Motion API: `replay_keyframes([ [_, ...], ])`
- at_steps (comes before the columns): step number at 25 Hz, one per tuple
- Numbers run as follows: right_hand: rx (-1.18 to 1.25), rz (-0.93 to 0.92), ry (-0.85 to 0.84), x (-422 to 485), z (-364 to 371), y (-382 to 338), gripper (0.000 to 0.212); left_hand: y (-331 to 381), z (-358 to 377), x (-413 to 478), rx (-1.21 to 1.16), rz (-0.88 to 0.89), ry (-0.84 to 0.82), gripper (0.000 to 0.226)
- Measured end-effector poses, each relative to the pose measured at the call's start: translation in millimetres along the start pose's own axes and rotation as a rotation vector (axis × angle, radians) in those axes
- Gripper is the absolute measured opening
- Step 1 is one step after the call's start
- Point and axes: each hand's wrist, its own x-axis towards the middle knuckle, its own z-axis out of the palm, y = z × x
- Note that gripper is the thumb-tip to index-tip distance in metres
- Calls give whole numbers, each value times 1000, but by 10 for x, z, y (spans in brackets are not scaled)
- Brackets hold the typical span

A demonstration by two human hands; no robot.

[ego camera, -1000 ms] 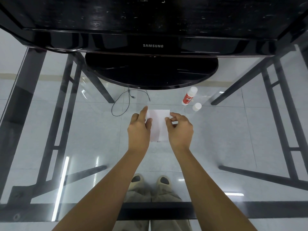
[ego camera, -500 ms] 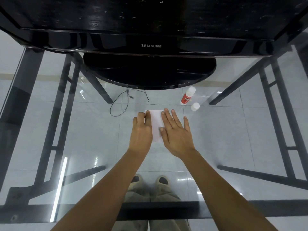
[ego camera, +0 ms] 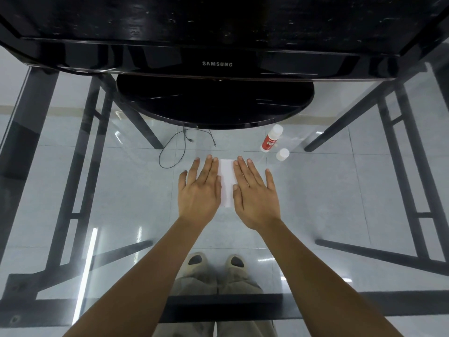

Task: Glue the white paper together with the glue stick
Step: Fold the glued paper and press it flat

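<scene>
While the small rectangular sheet of white paper (ego camera: 227,181) lies flat near the middle of the clear glass table (ego camera: 121,203), both hands are spread over it. The left hand (ego camera: 198,190) covers its left edge and the right hand (ego camera: 255,195) its right edge, with fingers straight, palms down and nothing grasped, and a narrow strip of paper shows between them. This looks like the pressing step that follows gluing, late in the task. To do it well, the pressure should probably be firm and even, worked from the middle strip outward so the layers bond without wrinkles. It should go straight down, since slick glass may let the sheet slide. Beyond the right hand's fingertips is the red-and-white plastic glue stick (ego camera: 271,139), with what looks like its small round white cap (ego camera: 282,154) just beside it. Farther back are a thin black cable (ego camera: 175,152) and a glossy black monitor (ego camera: 216,105).
</scene>
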Motion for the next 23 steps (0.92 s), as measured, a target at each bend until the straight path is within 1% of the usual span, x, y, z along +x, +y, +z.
replay_keyframes([
  [4, -8, -9, -4, 9, 0, 15, 54, -53, 65, -10, 4, 9, -104, 54],
  [10, -42, -5, -11, 16, 15, 15, 55, -96, 54, 1, 79, 30, -157, 55],
  [12, -58, -10, -7, 20, 19, 24, 56, -116, 38, 16, 53, 53, -172, 56],
  [14, -53, -12, -7, 19, 19, 25, 55, -148, -6, -31, -25, 84, -182, 54],
  [16, -50, -9, 5, 11, 19, 18, 55, -188, -25, -204, -26, 158, -185, 55],
  [19, -60, -14, -3, 10, 16, 19, 55, -211, 20, -582, 105, 346, -171, 60],
  [21, -65, -17, -8, 7, 12, 17, 55, -227, -6, -657, 170, 407, -168, 62],
  [23, -65, -25, -8, 13, 5, 15, 55, -277, -51, -599, 229, 433, -158, 62],
])
